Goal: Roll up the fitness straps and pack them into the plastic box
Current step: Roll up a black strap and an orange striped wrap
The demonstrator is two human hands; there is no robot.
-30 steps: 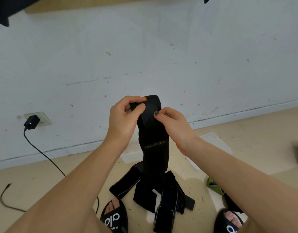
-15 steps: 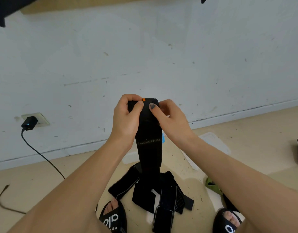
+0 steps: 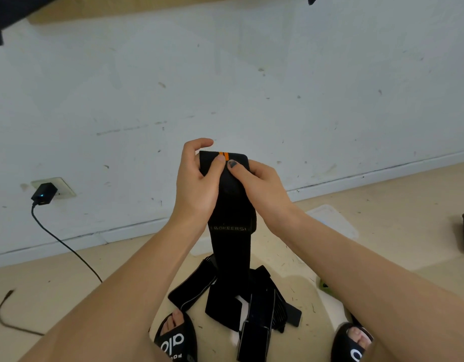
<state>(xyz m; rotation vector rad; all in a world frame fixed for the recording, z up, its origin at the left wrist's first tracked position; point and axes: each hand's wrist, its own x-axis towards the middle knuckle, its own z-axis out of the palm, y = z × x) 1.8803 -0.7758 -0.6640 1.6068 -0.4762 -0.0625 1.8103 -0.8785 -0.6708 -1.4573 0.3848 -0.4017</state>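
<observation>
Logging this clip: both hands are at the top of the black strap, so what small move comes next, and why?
Probably another inward turn of the top edge: the left hand and right hand pinch the strap there, and most of it hangs unrolled.

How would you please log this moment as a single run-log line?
phase: rolling | left hand: pinches strap top | right hand: pinches strap top | strap: hangs toward floor pile | plastic box: behind
</observation>
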